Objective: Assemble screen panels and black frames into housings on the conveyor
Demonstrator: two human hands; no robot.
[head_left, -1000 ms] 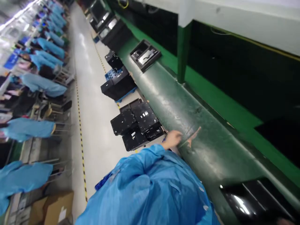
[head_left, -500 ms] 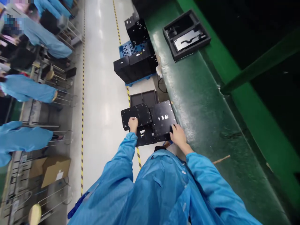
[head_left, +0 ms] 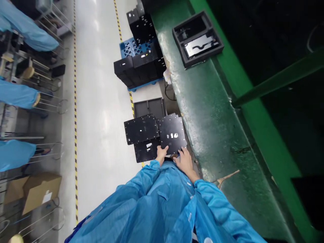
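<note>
Low in front of me are several flat black panels with small studs along their edges. My left hand (head_left: 161,154) is at the lower left corner of the right panel (head_left: 172,130), its thumb and fingers gripping the edge. On the same panel's lower right edge rests my right hand (head_left: 184,160), fingers spread. White label scraps mark this panel, which lies over others that show at its far edge. To its left, a second black panel (head_left: 141,129) overlaps a lower one (head_left: 146,150) with white scraps. Behind them is a black tray (head_left: 149,107) with raised rims.
Black boxes (head_left: 139,65) stand on a blue pallet (head_left: 130,49) ahead. A foam tray (head_left: 187,62) holding a metal part sits on the green ledge (head_left: 199,101) at right. People in blue coats, stools and a cardboard box (head_left: 40,190) are at left.
My left hand has left the left panel and moved right to the right panel's near edge. My right hand has shifted nearer to me along that panel. The view has shifted slightly.
</note>
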